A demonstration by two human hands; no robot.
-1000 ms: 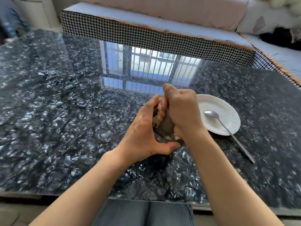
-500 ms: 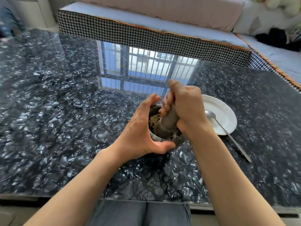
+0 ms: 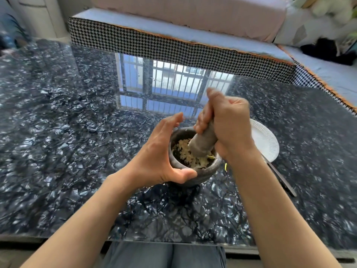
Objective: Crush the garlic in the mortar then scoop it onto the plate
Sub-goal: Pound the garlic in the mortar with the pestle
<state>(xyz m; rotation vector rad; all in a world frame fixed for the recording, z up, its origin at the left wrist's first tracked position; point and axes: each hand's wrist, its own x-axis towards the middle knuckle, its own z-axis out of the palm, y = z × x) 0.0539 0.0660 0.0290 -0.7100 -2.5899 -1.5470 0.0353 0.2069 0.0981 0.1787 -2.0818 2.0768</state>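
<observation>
In the stone mortar (image 3: 195,169), steadied by your left hand (image 3: 156,161), wet slippery garlic (image 3: 185,151); right hand (image 3: 228,130) fists the heavy pestle (image 3: 202,144) — scoop gently.

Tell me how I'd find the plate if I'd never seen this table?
Start at the big shiny black table and find the grey stone mortar between the two hands. The plate lies just right of it. It's round, ridged, and the only white thing there.

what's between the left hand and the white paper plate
In the head view, the grey stone mortar of crushed garlic, with the right hand gripping the stone pestle in it.
</observation>
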